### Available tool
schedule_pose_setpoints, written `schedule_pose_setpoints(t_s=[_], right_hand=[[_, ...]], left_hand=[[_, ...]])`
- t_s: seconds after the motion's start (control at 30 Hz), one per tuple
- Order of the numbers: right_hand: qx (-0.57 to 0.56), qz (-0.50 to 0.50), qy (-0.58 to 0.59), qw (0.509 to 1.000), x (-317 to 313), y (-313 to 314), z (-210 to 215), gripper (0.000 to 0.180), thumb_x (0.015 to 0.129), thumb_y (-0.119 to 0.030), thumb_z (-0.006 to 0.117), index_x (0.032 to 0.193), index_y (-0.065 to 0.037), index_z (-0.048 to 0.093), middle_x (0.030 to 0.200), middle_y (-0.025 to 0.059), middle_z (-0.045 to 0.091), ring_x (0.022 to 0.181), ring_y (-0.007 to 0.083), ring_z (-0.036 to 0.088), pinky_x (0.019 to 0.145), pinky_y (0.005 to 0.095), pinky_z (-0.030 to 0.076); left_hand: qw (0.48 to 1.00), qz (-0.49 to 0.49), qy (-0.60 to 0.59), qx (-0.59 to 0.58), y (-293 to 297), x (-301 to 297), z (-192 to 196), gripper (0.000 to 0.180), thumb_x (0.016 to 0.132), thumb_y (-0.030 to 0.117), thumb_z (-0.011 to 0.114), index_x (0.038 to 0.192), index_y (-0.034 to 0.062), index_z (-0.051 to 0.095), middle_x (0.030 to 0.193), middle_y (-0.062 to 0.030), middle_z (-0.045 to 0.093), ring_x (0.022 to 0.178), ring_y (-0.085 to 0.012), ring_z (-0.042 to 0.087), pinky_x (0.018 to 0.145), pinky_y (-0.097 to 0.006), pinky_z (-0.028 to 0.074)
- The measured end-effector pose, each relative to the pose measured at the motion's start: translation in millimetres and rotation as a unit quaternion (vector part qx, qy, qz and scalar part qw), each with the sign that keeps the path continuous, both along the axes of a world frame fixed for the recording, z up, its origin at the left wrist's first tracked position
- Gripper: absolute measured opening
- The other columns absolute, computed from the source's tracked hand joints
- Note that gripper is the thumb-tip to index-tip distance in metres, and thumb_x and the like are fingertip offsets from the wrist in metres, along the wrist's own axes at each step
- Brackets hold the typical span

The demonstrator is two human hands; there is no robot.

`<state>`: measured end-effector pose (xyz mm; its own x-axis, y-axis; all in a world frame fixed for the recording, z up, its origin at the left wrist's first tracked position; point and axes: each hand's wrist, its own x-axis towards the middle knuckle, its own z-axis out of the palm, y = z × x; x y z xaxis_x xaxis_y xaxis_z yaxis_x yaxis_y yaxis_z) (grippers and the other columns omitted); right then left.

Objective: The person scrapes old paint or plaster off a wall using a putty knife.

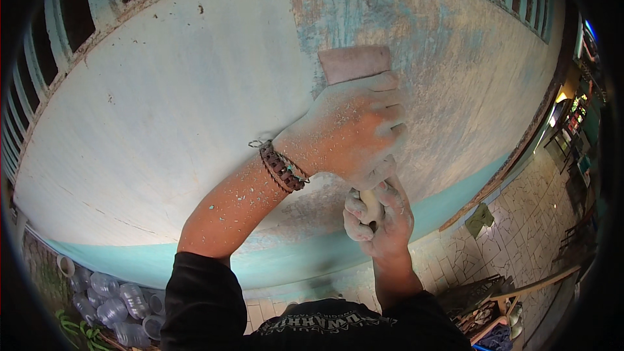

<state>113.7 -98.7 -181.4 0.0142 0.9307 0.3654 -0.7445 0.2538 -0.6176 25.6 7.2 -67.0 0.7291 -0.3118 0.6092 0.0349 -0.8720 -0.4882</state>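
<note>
Scraper (355,66) passes through the left hand (361,127), clenched below the blade (364,60); right hand (389,211) curls around the handle end (371,205).

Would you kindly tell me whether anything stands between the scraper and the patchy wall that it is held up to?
Nothing visible does: no object shows between the scraper and the patchy wall, and the surface beyond its upper edge is unobstructed. The left hand and right hand are below that edge.
</note>
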Motion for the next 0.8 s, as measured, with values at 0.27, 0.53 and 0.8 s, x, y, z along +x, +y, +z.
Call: schedule_pose_setpoints(t_s=[0.27, 0.53, 0.8], right_hand=[[0.027, -0.019, -0.007, 0.999, -3.3, -2.5, 20.4, 0.034, 0.094, -0.023, 0.042, 0.120, -0.001, 0.039, 0.072, 0.0108, 0.047, 0.049, 0.0100, 0.041, 0.031, 0.0191, 0.029], [0.019, -0.014, -0.009, 1.000, -4.3, 0.5, 20.2, 0.036, 0.094, -0.025, 0.042, 0.121, -0.001, 0.038, 0.070, 0.0086, 0.046, 0.053, 0.0097, 0.043, 0.031, 0.0191, 0.029], [0.025, -0.003, 0.004, 1.000, -1.7, 3.2, 21.6, 0.036, 0.094, -0.026, 0.042, 0.122, -0.004, 0.038, 0.070, 0.0086, 0.048, 0.044, 0.0101, 0.038, 0.031, 0.0200, 0.029]], left_hand=[[0.996, -0.046, -0.024, -0.068, 1.1, 4.4, 10.8, 0.022, 0.044, 0.018, 0.057, 0.053, 0.0067, 0.040, 0.059, -0.0052, 0.037, 0.065, -0.0261, 0.046, 0.060, -0.037, 0.045], [0.998, -0.011, -0.006, -0.056, -2.6, 2.1, 16.2, 0.020, 0.045, 0.016, 0.056, 0.054, 0.0075, 0.041, 0.059, -0.0047, 0.039, 0.065, -0.0262, 0.046, 0.059, -0.038, 0.044], [0.999, 0.033, 0.014, -0.005, -4.5, 1.1, 27.7, 0.022, 0.053, 0.028, 0.062, 0.058, 0.0072, 0.060, 0.066, -0.0044, 0.056, 0.075, -0.0227, 0.051, 0.070, -0.033, 0.048]])
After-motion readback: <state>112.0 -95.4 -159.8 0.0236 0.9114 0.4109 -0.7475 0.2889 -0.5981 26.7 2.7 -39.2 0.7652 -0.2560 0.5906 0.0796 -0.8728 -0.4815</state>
